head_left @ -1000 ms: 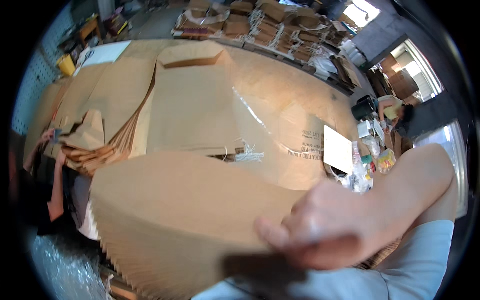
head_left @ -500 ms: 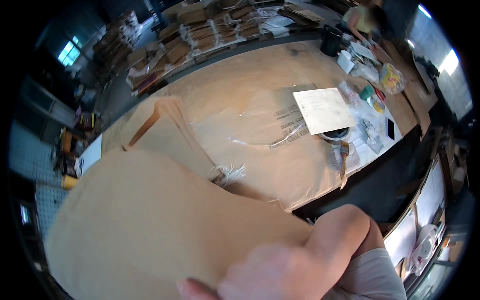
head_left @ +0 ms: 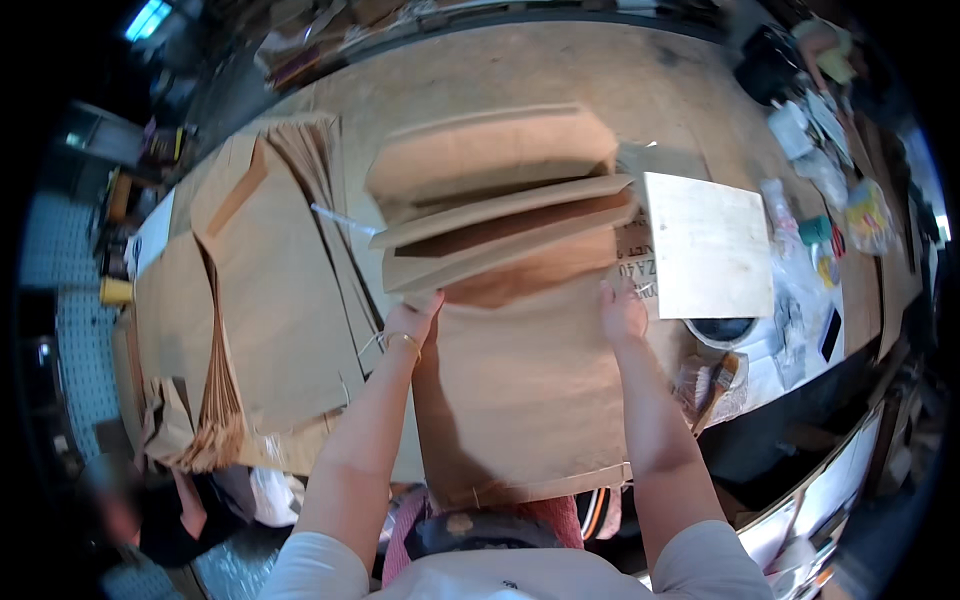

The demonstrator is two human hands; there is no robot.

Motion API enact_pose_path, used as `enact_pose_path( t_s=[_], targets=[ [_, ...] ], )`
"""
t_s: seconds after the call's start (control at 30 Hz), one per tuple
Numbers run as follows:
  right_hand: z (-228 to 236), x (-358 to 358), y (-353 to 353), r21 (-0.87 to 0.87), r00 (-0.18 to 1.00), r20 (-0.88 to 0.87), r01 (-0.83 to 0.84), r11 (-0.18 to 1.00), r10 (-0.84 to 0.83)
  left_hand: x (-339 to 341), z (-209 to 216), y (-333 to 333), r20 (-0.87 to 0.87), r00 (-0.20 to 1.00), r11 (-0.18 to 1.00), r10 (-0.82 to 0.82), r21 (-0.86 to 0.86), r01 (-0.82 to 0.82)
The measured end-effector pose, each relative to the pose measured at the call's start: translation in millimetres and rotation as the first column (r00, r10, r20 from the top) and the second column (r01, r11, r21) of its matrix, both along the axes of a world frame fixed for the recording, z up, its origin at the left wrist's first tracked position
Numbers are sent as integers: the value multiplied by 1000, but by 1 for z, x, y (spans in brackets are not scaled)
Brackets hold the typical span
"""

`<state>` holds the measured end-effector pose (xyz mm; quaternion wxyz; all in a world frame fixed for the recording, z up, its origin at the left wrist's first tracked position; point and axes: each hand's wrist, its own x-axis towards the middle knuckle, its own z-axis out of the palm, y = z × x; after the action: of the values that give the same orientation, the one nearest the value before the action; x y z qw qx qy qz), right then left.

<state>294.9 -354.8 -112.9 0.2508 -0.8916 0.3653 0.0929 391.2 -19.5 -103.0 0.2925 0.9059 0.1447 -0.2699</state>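
Brown kraft-paper sacks [head_left: 525, 385], layered, gaping ends away from us | position: before us at worktable [head_left: 590, 60], left of white board [head_left: 705, 245] | our left hand [head_left: 416, 314], right hand [head_left: 625, 310]: fingers closed on opposite side edges, tips partly hidden | step, we judge: positioning, squaring | next move calls for: even two-sided grip, edges aligned

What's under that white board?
A round container pokes out below the board, and brown printed paper shows at its left. Anything fully covered can't be seen.
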Motion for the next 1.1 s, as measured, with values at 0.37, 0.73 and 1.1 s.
enact_pose_path(
  t_s=[0.37, 0.73, 1.1],
  targets=[
    [0, -9, 47, -410, 980, 76, -137, 902, 183, -141, -1, 46, 139, 987, 955, 79, -294, -35],
    [85, 51, 97, -500, 644, 523, -298, 813, 558, -160, 10, 47, 53, 997, 994, 62, -89, -57],
    [125, 153, 38, -661, 560, 487, -264, 702, 670, 23, 117, -18, 770, 380, 859, -512, 456, 233]
  ],
)
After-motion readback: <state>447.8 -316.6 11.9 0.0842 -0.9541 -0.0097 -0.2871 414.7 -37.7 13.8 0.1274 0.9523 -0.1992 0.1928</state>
